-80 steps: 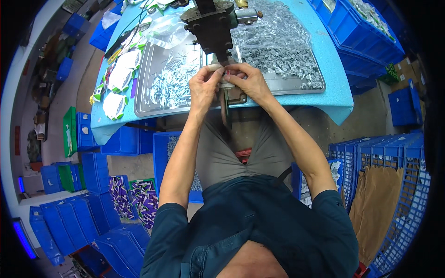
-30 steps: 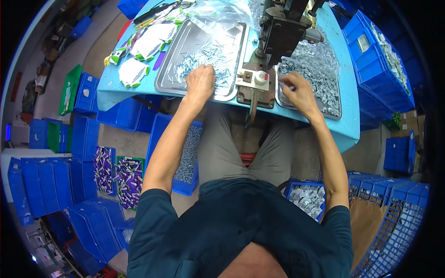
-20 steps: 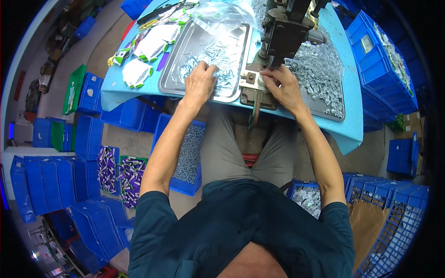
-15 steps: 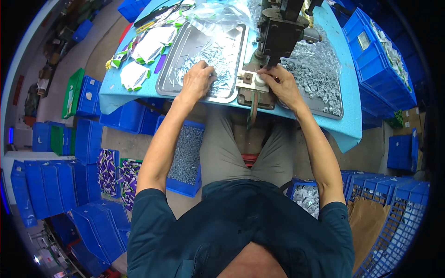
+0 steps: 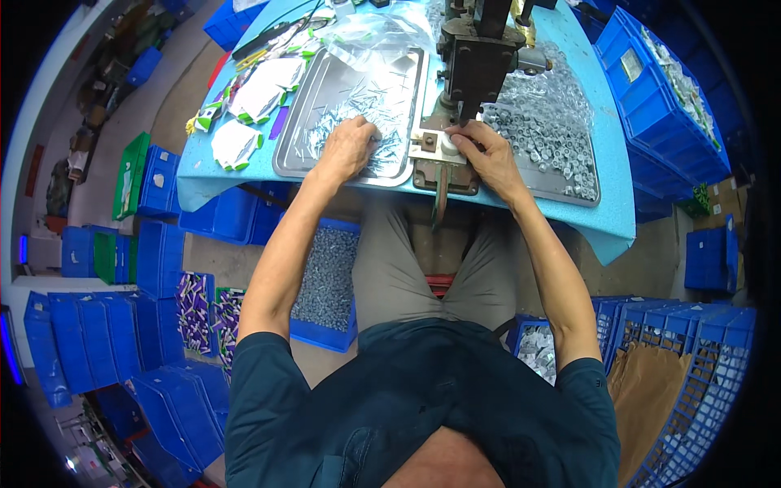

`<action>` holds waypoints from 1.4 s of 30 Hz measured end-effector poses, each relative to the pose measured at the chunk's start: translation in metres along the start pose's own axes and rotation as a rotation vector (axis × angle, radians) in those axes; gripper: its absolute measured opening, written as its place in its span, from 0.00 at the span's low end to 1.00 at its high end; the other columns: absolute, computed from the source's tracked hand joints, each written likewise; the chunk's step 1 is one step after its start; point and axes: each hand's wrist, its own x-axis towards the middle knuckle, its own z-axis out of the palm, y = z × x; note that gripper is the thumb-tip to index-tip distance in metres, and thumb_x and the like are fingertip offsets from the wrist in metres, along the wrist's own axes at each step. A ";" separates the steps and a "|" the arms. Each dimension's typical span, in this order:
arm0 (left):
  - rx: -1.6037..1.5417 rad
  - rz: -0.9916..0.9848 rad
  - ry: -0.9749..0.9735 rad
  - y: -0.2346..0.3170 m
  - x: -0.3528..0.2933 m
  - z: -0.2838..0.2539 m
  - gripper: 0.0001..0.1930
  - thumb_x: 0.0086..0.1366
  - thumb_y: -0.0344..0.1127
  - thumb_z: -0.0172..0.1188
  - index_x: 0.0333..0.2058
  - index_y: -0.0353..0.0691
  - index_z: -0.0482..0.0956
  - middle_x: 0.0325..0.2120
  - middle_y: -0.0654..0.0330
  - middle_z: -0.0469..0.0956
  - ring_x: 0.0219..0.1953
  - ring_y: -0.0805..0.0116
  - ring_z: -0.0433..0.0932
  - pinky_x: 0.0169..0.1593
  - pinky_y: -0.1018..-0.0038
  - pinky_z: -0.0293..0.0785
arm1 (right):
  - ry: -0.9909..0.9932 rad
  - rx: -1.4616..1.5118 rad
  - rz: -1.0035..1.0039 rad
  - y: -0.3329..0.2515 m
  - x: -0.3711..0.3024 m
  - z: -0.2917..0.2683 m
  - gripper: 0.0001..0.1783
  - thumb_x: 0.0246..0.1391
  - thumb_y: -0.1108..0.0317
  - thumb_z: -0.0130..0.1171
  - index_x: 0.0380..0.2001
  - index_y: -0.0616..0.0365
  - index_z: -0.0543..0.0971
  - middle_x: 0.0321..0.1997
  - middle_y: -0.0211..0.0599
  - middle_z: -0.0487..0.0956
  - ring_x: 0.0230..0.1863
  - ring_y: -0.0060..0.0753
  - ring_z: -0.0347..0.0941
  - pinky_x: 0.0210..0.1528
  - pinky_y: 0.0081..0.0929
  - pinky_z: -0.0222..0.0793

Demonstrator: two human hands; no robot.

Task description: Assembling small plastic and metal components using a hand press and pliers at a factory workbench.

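My left hand (image 5: 350, 149) rests with curled fingers over a pile of thin silvery metal pins (image 5: 382, 110) in a shallow metal tray (image 5: 286, 160). Its fingertips are partly hidden, so what they hold cannot be made out. At the dark bench press (image 5: 480, 69), my right hand (image 5: 490, 161) pinches at a small pale round part (image 5: 449, 144) on the fixture (image 5: 427, 142) under the ram. Right of the press, a second tray (image 5: 597, 183) holds many small translucent grey round parts (image 5: 553, 146).
White packets with green edges (image 5: 236, 145) lie on the left of the blue-covered table (image 5: 191, 167). A clear plastic bag (image 5: 382, 37) lies at the back of the pin tray. Below stands a blue bin of small grey parts (image 5: 325, 276); stacked blue crates (image 5: 663, 106) stand at right.
The view has shifted slightly. My left fingers have shifted a little over the pins, and my right hand stays at the fixture with its fingers slightly moved.
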 end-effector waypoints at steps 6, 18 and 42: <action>-0.211 -0.236 0.046 0.008 0.000 -0.006 0.07 0.58 0.33 0.67 0.34 0.38 0.84 0.34 0.50 0.81 0.36 0.52 0.80 0.44 0.62 0.75 | 0.019 -0.007 -0.035 0.006 0.000 0.000 0.12 0.59 0.65 0.61 0.42 0.60 0.84 0.41 0.37 0.81 0.40 0.31 0.77 0.42 0.24 0.69; -1.080 -0.656 0.201 0.013 -0.006 -0.017 0.13 0.67 0.36 0.62 0.46 0.34 0.82 0.35 0.59 0.83 0.36 0.74 0.82 0.36 0.81 0.79 | -0.006 0.058 -0.011 0.009 -0.004 -0.003 0.14 0.59 0.63 0.62 0.44 0.60 0.83 0.43 0.35 0.81 0.40 0.28 0.76 0.42 0.23 0.69; -1.293 -0.436 0.115 0.112 0.030 0.019 0.11 0.65 0.28 0.63 0.45 0.31 0.82 0.30 0.62 0.82 0.27 0.80 0.77 0.34 0.85 0.73 | 0.097 0.036 -0.051 0.009 -0.009 0.003 0.14 0.56 0.63 0.63 0.43 0.59 0.82 0.42 0.39 0.81 0.37 0.33 0.77 0.39 0.27 0.73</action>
